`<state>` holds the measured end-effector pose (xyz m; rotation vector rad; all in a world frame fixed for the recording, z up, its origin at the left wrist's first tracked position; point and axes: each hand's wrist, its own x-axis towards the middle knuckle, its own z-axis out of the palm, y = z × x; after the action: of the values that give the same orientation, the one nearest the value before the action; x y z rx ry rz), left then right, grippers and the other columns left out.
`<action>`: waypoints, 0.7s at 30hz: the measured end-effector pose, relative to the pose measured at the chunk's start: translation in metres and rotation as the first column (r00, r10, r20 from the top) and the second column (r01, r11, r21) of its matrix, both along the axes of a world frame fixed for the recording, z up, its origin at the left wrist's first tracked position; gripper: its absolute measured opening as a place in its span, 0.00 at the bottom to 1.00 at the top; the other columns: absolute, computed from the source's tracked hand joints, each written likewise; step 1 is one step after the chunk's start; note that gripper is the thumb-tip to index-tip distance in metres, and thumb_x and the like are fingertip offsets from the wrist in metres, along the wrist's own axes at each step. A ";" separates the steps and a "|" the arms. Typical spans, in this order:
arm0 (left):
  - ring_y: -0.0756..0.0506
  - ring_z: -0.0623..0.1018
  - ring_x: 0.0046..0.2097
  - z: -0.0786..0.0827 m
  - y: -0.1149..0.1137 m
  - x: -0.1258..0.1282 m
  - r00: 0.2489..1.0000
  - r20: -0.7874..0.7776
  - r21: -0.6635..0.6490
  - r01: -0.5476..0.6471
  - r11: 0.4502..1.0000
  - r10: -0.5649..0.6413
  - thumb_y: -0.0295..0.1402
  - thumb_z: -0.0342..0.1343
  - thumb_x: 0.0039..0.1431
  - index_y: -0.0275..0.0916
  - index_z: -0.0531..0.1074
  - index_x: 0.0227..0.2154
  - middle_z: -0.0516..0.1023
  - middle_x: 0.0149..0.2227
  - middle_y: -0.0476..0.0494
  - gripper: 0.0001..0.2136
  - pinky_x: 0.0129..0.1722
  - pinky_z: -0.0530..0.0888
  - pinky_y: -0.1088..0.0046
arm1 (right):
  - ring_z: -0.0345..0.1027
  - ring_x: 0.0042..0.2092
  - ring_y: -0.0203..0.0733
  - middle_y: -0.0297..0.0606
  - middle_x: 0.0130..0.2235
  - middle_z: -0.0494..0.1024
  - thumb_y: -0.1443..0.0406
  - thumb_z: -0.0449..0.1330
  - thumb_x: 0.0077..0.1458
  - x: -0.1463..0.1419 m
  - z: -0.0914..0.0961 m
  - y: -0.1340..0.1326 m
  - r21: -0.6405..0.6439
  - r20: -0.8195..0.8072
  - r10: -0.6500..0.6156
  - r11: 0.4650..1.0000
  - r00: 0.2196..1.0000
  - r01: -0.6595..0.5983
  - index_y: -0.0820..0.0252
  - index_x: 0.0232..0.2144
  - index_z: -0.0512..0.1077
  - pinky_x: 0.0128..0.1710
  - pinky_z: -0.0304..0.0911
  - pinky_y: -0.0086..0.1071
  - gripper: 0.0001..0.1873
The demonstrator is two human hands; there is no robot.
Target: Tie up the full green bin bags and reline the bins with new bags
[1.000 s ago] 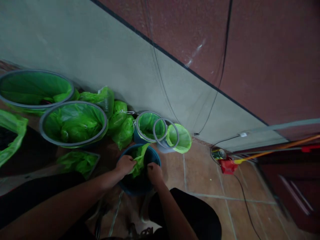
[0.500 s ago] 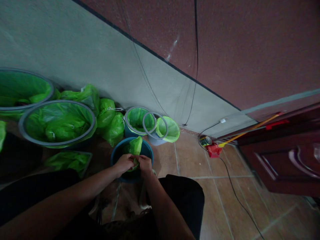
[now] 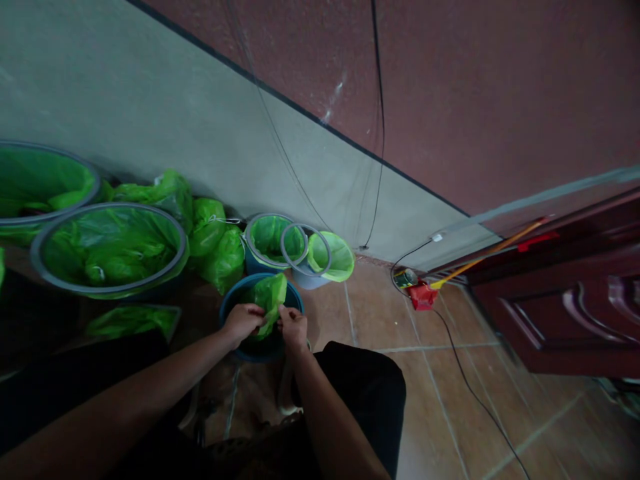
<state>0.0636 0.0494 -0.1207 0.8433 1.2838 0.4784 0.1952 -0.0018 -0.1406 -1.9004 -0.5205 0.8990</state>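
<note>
A small blue bin (image 3: 234, 303) stands on the tiled floor in front of me. Over its opening both hands pinch a bright green plastic bag (image 3: 271, 295). My left hand (image 3: 243, 321) grips the bag's left edge, fingers closed. My right hand (image 3: 293, 327) grips its right edge, fingers closed as well. The bag hangs partly inside the bin, and its lower part is hidden.
Several bins lined with green bags (image 3: 107, 250) stand along the wall to the left. Two small bins (image 3: 273, 239) and a tipped one (image 3: 334, 257) sit behind the blue bin. A red dustpan with a yellow handle (image 3: 423, 295), cables and a dark wooden door (image 3: 575, 307) are to the right.
My right hand left the bin's rim and took hold of the green bag. Both hands have lifted the bag a little higher over the bin. The view has swung right.
</note>
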 end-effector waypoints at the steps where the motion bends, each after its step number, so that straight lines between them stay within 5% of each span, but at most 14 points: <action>1: 0.47 0.74 0.25 0.001 0.000 0.001 1.000 0.009 -0.017 -0.008 1.000 0.008 0.25 0.66 0.32 0.37 0.77 0.23 0.77 0.21 0.48 0.09 0.26 0.71 0.73 | 0.67 0.24 0.36 0.33 0.20 0.73 0.50 0.65 0.49 -0.001 0.001 0.000 0.010 -0.019 -0.025 1.000 0.999 0.026 0.61 0.25 0.74 0.24 0.63 0.27 0.19; 5: 0.47 0.75 0.27 0.005 -0.003 0.002 0.989 0.115 -0.101 -0.084 0.991 0.095 0.30 0.71 0.30 0.37 0.76 0.22 0.76 0.21 0.49 0.12 0.29 0.72 0.71 | 0.68 0.26 0.35 0.34 0.24 0.77 0.54 0.67 0.46 -0.008 0.002 -0.003 0.015 -0.092 -0.055 0.998 0.994 0.056 0.62 0.28 0.75 0.25 0.64 0.26 0.16; 11: 0.50 0.73 0.24 0.013 -0.004 -0.001 0.967 0.248 -0.203 -0.006 0.979 0.058 0.37 0.73 0.32 0.35 0.75 0.22 0.73 0.19 0.51 0.15 0.28 0.71 0.73 | 0.64 0.24 0.33 0.32 0.22 0.75 0.57 0.71 0.34 -0.016 0.000 -0.005 0.075 -0.268 -0.042 0.995 0.962 0.064 0.62 0.23 0.76 0.24 0.61 0.27 0.16; 21: 0.51 0.74 0.24 0.005 0.010 0.001 0.964 0.004 -0.143 -0.263 0.954 0.266 0.25 0.58 0.45 0.37 0.70 0.19 0.73 0.19 0.50 0.04 0.25 0.70 0.78 | 0.66 0.23 0.34 0.32 0.21 0.74 0.58 0.69 0.37 -0.004 -0.007 -0.002 0.121 -0.240 -0.187 0.968 0.952 0.221 0.63 0.22 0.74 0.23 0.62 0.27 0.14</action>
<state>0.0649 0.0590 -0.1157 0.5472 1.3998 0.5991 0.1910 -0.0039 -0.1480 -1.6574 -0.2389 0.9008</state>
